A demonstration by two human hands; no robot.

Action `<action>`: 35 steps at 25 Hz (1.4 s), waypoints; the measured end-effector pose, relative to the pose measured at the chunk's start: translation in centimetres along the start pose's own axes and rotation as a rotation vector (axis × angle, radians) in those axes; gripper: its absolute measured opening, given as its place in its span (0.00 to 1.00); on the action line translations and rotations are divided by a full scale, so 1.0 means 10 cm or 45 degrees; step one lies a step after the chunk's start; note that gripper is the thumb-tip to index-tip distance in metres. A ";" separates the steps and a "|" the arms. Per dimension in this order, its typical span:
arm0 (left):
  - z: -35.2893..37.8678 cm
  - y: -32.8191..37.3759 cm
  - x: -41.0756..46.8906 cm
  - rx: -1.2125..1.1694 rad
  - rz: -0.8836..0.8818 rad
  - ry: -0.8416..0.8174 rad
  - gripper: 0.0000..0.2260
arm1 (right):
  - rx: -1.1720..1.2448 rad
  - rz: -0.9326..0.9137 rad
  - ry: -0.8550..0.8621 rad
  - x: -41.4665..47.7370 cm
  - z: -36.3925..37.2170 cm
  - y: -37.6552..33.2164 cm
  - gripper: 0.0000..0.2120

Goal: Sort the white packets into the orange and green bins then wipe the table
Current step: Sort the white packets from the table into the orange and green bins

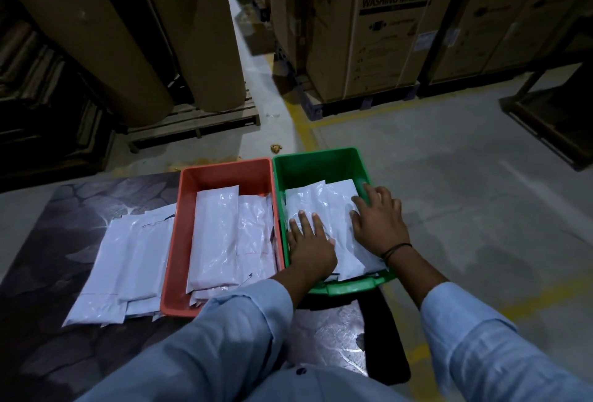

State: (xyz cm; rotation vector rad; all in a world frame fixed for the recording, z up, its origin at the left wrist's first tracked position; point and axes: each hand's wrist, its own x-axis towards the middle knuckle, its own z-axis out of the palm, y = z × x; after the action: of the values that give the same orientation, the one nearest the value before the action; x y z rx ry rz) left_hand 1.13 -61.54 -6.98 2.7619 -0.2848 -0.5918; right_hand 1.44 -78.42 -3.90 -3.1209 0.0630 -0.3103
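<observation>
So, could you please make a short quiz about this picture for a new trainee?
1. True or false: the left hand and the right hand both press on packets inside the green bin.
2. Where does the unsorted pile lie? A) on the table, left of the orange bin; B) on the floor; C) in the green bin.
3. Fill in: the black band is on the ___ wrist.
Key: 1 true; 2 A; 3 right.
</observation>
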 end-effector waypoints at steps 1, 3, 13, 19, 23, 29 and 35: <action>0.00 0.00 0.00 -0.007 -0.007 -0.016 0.33 | -0.014 -0.001 -0.008 0.00 0.00 0.00 0.16; -0.01 0.00 0.00 -0.027 -0.024 -0.066 0.33 | -0.034 -0.009 -0.018 -0.01 0.00 0.00 0.16; -0.32 0.01 -0.10 0.143 0.197 0.078 0.30 | 0.029 0.007 0.025 0.01 -0.09 -0.07 0.15; -0.93 -0.37 -0.29 0.120 0.343 0.508 0.27 | 0.247 -0.001 0.158 0.17 -0.23 -0.63 0.17; -1.20 -1.04 -0.49 0.045 0.183 0.613 0.26 | 0.353 -0.097 0.151 0.27 -0.24 -1.17 0.14; -1.32 -2.14 -0.82 -0.123 -0.025 0.745 0.24 | 0.537 -0.254 0.107 0.38 -0.22 -2.27 0.18; -1.38 -3.22 -1.03 -0.381 -0.189 0.935 0.22 | 0.620 -0.417 0.063 0.36 -0.33 -3.43 0.19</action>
State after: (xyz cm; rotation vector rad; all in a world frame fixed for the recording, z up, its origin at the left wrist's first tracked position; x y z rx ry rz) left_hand 1.94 -25.39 -1.82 2.5051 0.1645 0.3418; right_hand 5.67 -44.30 0.32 -2.6277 -0.4553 -0.3425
